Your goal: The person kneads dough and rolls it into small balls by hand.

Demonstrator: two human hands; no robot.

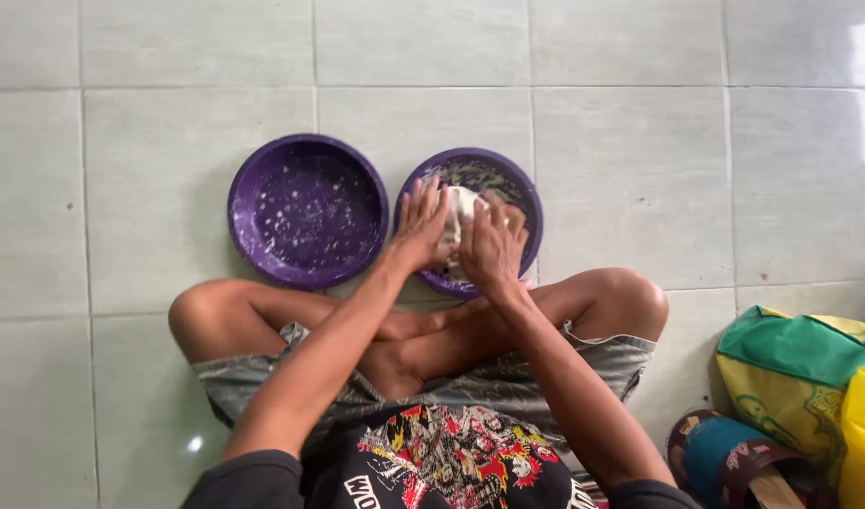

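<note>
The left hand (419, 226) and right hand (494, 247) press the white dough lump (459, 209) between them. Its long axis runs near to far, inside the right purple basin (527, 198).

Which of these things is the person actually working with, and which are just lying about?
In use:
left hand
right hand
white dough lump
right purple bowl

Lying about:
left purple bowl, flecked white
green and yellow bag
sandal
</note>
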